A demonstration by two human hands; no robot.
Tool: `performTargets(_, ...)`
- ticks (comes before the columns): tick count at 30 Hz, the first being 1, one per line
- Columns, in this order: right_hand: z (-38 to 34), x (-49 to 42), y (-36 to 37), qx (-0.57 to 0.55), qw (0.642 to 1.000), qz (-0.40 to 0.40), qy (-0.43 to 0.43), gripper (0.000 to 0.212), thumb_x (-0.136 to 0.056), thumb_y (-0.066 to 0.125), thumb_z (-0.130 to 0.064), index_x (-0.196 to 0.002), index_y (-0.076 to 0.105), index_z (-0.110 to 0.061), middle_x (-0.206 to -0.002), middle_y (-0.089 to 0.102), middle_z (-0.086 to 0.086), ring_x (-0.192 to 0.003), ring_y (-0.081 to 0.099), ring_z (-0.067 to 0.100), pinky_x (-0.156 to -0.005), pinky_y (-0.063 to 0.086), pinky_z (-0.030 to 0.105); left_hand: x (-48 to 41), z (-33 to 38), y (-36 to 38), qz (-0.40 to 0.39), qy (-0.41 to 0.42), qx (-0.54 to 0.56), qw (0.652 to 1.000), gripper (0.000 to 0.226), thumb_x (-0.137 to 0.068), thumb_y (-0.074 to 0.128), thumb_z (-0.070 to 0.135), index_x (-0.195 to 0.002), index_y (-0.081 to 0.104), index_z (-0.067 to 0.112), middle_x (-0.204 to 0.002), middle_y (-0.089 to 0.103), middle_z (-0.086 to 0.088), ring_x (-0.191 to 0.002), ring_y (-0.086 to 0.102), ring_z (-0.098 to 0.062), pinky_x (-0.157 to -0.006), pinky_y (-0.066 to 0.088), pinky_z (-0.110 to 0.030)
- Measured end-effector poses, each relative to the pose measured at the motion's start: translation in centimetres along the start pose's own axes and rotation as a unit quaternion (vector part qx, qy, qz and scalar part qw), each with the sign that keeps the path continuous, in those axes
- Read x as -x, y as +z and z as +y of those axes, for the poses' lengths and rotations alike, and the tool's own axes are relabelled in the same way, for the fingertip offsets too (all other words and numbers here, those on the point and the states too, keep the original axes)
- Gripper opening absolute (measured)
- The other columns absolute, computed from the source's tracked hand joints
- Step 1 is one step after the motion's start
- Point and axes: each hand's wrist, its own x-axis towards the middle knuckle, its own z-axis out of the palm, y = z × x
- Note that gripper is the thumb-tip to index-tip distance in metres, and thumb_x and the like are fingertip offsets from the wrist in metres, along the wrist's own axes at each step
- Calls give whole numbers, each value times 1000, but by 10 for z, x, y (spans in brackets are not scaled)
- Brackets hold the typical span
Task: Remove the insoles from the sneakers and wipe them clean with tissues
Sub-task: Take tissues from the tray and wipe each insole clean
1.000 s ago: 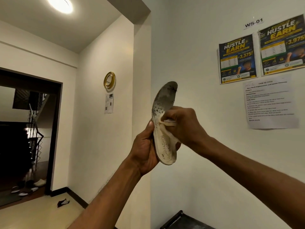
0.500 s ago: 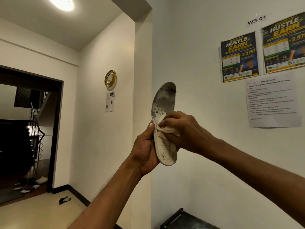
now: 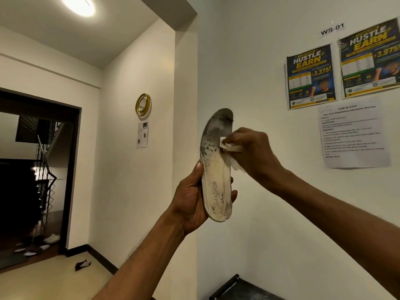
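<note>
In front of a white wall [image 3: 249, 61], an insole [image 3: 216, 169] stands nearly upright in the air, heel end down and toe end up, its top face toward the camera. The left hand [image 3: 190, 202] has its grip closed round the lower half: the thumb lies along the left edge and fingertips show past the right edge. The word FASHION is printed on the heel part (the lettering runs lengthwise). The toe part is dark grey with grime, speckled lower down, and the middle is a paler cream. The right hand [image 3: 253, 152] comes in from the right, its grip pinched tight on a crumpled white tissue [image 3: 229, 147], which touches the insole's right edge just below the dark toe area. To the right on the wall hang two posters [image 3: 310, 76] headed HUSTLE EARN, a WS-01 label [image 3: 332, 30] above them and a printed sheet [image 3: 355, 137] below. Further left a gold-framed mirror [image 3: 143, 104] hangs above a small paper notice [image 3: 142, 134], and a dark doorway [image 3: 32, 169] opens onto a staircase [image 3: 44, 169]. A black rack [image 3: 238, 287] shows at the bottom edge.
</note>
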Motion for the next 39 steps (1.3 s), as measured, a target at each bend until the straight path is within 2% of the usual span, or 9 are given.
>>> performTargets(5,-11,-3,-3,25,992,-83,-93,23,-79,79,-12,-100,75,-6,-104,69,10,-88,64,17,-71,57,25,2,3,3,-13,6,-9,1000,56,-103,43,49,-146,52,14,-130,56,-20,-111,59,-33,-96,52,-53)
performTargets(9,8,-22,-14,17,999,41,11,17,-79,81,-13,-95,77,-10,-89,71,6,-73,65,13,-65,56,24,5,-2,4,-36,-5,-27,999,58,-104,43,49,-150,47,14,-143,51,-15,-114,56,-31,-100,48,-53)
performTargets(13,-2,-12,-7,31,998,-32,-50,25,-76,83,-9,-101,76,-7,-100,71,8,-85,66,16,-73,57,25,5,-4,4,-40,-7,-22,999,59,-103,44,49,-149,48,13,-139,54,-18,-112,58,-32,-98,50,-53)
performTargets(18,13,-29,-19,33,994,91,43,15,-82,79,-17,-95,78,-10,-86,72,4,-70,60,9,-63,52,20,6,-9,2,-59,-25,-37,997,59,-105,40,50,-151,45,13,-147,49,-14,-115,56,-30,-104,44,-52)
performTargets(22,9,-24,-14,37,999,14,-17,20,-80,80,-13,-99,76,-7,-92,71,8,-77,65,15,-65,55,22,5,-7,1,-63,-33,-37,997,60,-104,42,50,-152,43,14,-146,46,-17,-116,55,-32,-104,43,-53)
performTargets(26,18,-36,-24,42,992,107,53,16,-81,79,-16,-95,77,-9,-86,72,7,-70,62,11,-61,48,14,6,-9,3,-70,-41,-47,996,58,-105,40,50,-151,45,14,-143,49,-16,-114,56,-32,-101,46,-53)
performTargets(30,8,-28,-13,38,999,32,-13,17,-82,78,-8,-99,75,-6,-95,72,9,-80,66,15,-69,55,20,5,-10,4,-63,-40,-45,996,58,-105,41,50,-150,46,14,-141,51,-18,-113,58,-32,-100,46,-53)
performTargets(34,19,-42,-24,57,990,120,54,15,-83,78,-17,-95,77,-8,-86,71,6,-69,61,10,-61,41,6,6,-13,4,-64,-44,-59,995,57,-105,40,50,-150,47,14,-140,52,-18,-114,57,-32,-103,43,-54)
performTargets(39,9,-30,-13,34,998,22,-40,16,-82,77,-8,-98,76,-8,-95,71,6,-80,62,9,-70,56,23,5,-11,4,-53,-40,-68,995,58,-104,42,51,-150,46,16,-141,51,-19,-116,55,-33,-105,43,-55)
